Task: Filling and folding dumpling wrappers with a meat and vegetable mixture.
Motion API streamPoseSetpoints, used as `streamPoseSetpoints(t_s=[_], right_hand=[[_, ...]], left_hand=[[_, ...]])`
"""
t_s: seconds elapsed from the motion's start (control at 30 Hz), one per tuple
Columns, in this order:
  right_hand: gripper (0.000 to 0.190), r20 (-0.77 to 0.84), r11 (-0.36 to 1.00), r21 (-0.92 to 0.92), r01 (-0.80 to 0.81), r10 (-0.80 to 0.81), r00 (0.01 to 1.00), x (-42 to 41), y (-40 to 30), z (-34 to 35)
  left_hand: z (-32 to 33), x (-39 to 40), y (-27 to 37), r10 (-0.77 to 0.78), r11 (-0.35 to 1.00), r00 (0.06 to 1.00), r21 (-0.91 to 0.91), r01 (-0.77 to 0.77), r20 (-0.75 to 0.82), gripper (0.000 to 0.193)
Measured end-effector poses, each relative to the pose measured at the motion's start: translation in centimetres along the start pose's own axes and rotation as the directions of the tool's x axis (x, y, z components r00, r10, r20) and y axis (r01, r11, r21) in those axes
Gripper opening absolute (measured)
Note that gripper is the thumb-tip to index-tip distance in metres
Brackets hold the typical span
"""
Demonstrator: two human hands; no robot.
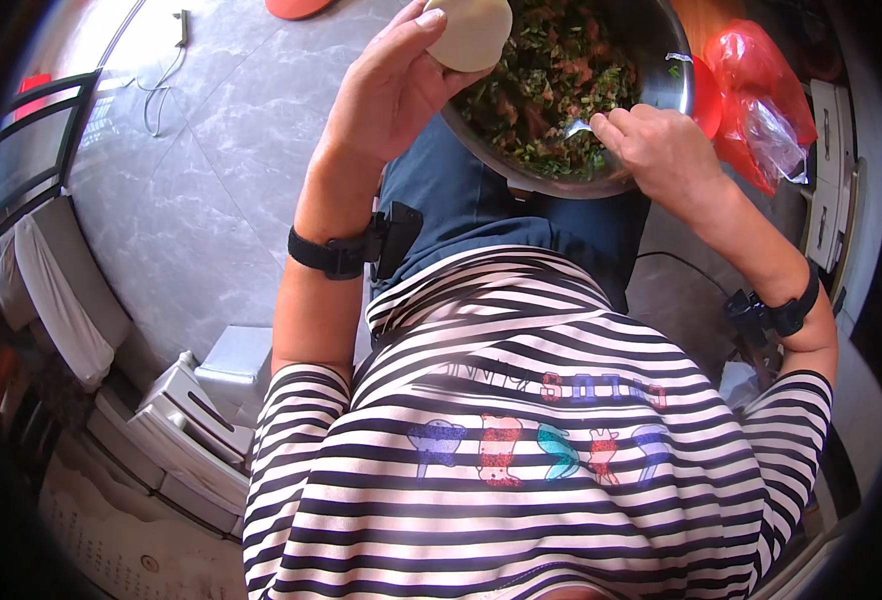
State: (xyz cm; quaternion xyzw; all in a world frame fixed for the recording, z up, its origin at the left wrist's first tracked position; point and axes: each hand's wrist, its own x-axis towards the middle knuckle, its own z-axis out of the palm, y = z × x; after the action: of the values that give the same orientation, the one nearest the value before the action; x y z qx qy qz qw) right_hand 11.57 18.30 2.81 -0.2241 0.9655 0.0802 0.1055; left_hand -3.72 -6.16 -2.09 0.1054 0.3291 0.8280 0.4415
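Observation:
My left hand [403, 82] holds a round, pale dough wrapper [471, 34] at the upper left of a large steel bowl [677, 45]. A chopped filling [561, 97] with green pieces and pinkish bits lies in the bowl. Over the bowl's lower right rim, my right hand [654, 142] grips a metal utensil [579, 128], whose far end reaches the filling and cannot be made out clearly.
Right of the bowl are a red plastic bag [763, 97] and a clear bag [778, 146]. A drawer unit [823, 172] stands at the far right. A cable [157, 105] lies on the grey marbled floor [208, 195], and a white box-like stool [238, 364] stands lower left.

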Motion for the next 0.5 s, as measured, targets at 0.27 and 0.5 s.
streamPoseSetpoints(t_s=[0.27,0.5], right_hand=[[0.023,0.193,0.898,0.420,-0.130,0.051,0.980,1.0,2.4,-0.5],[0.019,0.110,0.938,0.282,-0.202,0.178,0.978,1.9,2.4,-1.9]], left_hand=[[0.3,-0.1,-0.1,0.007,1.000,1.000,-0.027,-0.008,-0.018,0.055],[0.4,-0.2,-0.1,0.006,0.999,1.000,-0.036,-0.007,-0.022,0.056]])
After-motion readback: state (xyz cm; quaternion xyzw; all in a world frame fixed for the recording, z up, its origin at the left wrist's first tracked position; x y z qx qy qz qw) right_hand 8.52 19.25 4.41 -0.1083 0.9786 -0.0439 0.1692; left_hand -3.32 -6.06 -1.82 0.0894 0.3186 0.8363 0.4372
